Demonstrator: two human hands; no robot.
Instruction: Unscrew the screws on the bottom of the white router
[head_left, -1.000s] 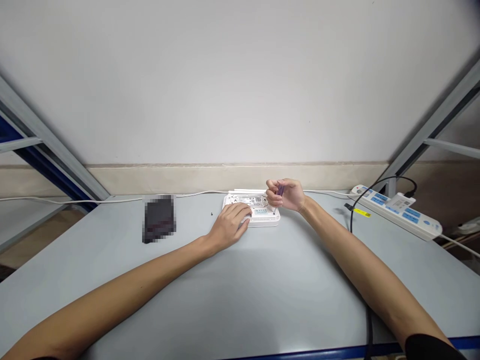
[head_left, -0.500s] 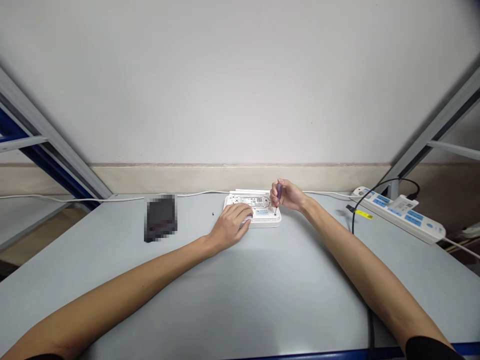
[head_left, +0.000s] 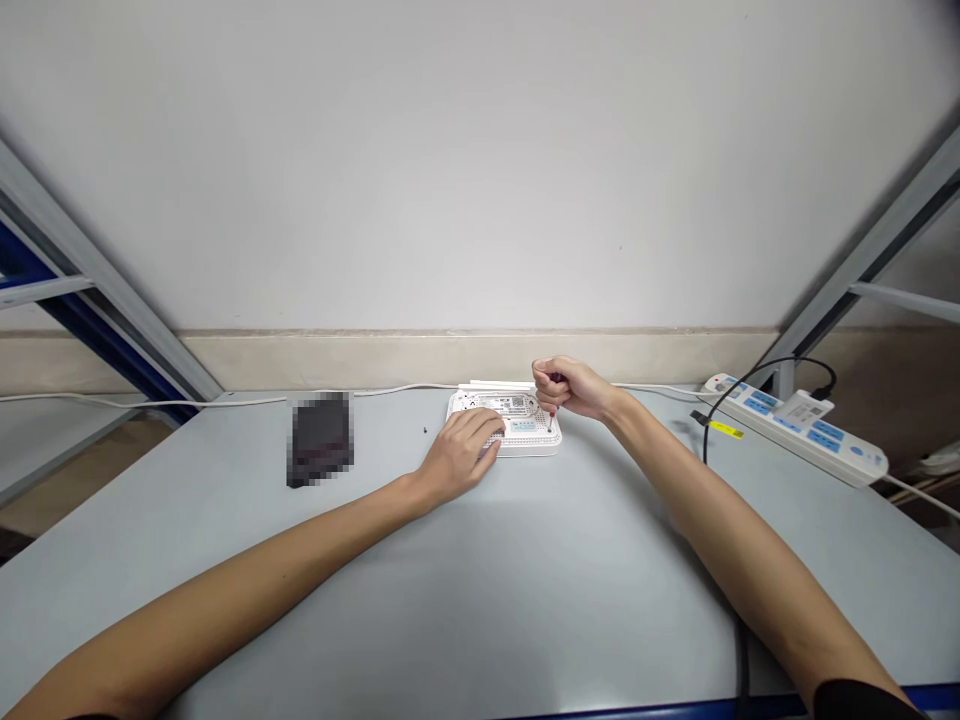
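Observation:
A white device with labels and vent holes [head_left: 523, 427] lies on the grey table near the wall. My left hand [head_left: 461, 452] rests spread over its left part, fingers flat on the surface. My right hand [head_left: 568, 386] is closed round a screwdriver [head_left: 551, 421] above the device's right end. The screwdriver stands roughly upright, its tip at the front right corner of the device. Most of its handle is hidden by my fingers. A tiny dark piece, perhaps a screw [head_left: 425, 430], lies left of the device.
A blurred dark object [head_left: 321, 438] lies on the table [head_left: 480, 600] at the left. A white power strip [head_left: 840, 452] with a plugged-in adapter [head_left: 804, 410] is at the right. A black cable [head_left: 705, 445] runs down the right side, and a white cable [head_left: 390, 389] follows the wall.
My right hand has turned round the screwdriver, its fingers now covering more of the handle. The tip is still at the same corner. My left hand has stayed in place.

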